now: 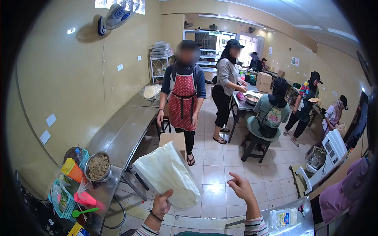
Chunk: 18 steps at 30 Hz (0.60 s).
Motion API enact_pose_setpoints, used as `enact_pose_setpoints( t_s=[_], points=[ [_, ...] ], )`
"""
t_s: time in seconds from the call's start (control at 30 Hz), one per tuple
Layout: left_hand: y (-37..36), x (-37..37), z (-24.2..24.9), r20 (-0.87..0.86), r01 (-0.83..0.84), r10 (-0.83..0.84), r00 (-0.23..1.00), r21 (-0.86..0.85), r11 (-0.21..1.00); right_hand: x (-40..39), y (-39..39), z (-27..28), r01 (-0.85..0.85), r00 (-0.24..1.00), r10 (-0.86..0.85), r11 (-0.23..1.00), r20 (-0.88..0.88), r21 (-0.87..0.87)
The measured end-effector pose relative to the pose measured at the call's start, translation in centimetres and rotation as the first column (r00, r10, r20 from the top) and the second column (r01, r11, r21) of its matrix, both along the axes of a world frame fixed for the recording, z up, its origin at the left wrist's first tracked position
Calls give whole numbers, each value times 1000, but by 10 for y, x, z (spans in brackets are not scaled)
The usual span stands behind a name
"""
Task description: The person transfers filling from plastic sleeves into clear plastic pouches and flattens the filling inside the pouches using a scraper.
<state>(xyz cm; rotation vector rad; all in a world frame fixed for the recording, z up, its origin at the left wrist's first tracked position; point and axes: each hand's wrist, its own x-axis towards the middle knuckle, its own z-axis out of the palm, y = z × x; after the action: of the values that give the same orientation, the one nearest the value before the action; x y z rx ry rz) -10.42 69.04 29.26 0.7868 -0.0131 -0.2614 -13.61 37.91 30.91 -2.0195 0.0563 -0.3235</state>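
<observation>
— Where was the plastic bag of white sheets [167, 174]?
— Above the tiled floor [214, 157], right of the steel table [122, 133]; left hand [160, 204] gripped it, right hand [241, 188] hung open-fingered.

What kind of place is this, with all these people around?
Most likely a shared food-prep kitchen or small food workshop. Long steel tables line the wall, a metal bowl holds filling, and the left hand holds a bag of wrappers. Several aproned people work at tables.

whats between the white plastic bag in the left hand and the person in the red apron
A brown cardboard box on the tiled floor, seen in the head view, stands between the white bag and the red-aproned person.
</observation>
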Motion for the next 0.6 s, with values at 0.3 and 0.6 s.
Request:
enact_pose_setpoints(
  t_s=[0.3,0.6],
  points=[
    [-36,-1,-4,65,205,-207,976,28,978,-55,16,7,-130,977,110,987,-184,-98],
    [-52,-6,-7,14,377,-377,926,1,926,-72,30,-14,-204,925,261,954,-275,220]
  ],
)
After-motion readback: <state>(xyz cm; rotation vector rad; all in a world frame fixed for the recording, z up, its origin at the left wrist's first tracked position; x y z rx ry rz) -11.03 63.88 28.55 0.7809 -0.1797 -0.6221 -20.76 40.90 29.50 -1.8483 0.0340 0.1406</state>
